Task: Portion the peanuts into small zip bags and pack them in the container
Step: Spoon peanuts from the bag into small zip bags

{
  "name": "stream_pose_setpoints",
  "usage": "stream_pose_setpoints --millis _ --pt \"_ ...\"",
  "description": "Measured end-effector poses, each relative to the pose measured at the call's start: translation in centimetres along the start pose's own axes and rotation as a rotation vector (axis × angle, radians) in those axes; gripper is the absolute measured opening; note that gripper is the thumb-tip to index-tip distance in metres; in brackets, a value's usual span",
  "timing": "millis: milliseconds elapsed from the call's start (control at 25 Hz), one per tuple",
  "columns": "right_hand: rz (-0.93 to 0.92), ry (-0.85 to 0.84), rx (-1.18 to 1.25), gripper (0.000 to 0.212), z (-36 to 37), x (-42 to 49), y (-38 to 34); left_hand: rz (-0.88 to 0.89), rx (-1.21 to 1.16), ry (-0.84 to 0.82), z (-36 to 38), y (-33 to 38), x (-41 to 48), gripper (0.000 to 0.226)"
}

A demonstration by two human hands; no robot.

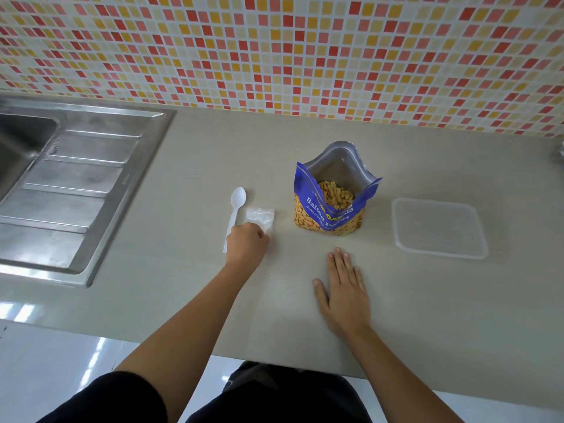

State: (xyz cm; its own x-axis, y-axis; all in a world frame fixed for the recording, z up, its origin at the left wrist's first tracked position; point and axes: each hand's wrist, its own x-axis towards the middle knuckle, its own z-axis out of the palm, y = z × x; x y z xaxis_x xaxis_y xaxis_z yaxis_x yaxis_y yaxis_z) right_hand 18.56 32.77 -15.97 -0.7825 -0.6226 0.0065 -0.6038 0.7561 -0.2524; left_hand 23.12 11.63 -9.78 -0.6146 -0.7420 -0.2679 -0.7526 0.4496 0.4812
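Observation:
An open blue bag of salted peanuts (331, 206) stands upright mid-counter, nuts visible inside. Left of it lies a small pile of clear zip bags (261, 217), and my left hand (247, 244) has its fingers curled on the pile's near edge. A white plastic spoon (235, 213) lies just left of the bags, bowl pointing away from me. My right hand (345, 290) rests flat on the counter in front of the peanut bag, fingers straight. A clear square plastic container (439, 228) sits to the right of the bag.
A steel sink with a ribbed drainboard (70, 190) fills the counter's left side. The beige counter (183, 288) runs back to a tiled wall of red, orange and yellow squares. A metal object shows at the far right edge (560, 154).

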Motion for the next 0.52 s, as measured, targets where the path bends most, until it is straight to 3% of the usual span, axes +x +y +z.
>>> stream_pose_setpoints --millis 520 --pt "-0.02 0.058 -0.006 0.063 0.45 0.13 0.09 -0.207 -0.264 -0.023 -1.0 -0.77 0.58 0.022"
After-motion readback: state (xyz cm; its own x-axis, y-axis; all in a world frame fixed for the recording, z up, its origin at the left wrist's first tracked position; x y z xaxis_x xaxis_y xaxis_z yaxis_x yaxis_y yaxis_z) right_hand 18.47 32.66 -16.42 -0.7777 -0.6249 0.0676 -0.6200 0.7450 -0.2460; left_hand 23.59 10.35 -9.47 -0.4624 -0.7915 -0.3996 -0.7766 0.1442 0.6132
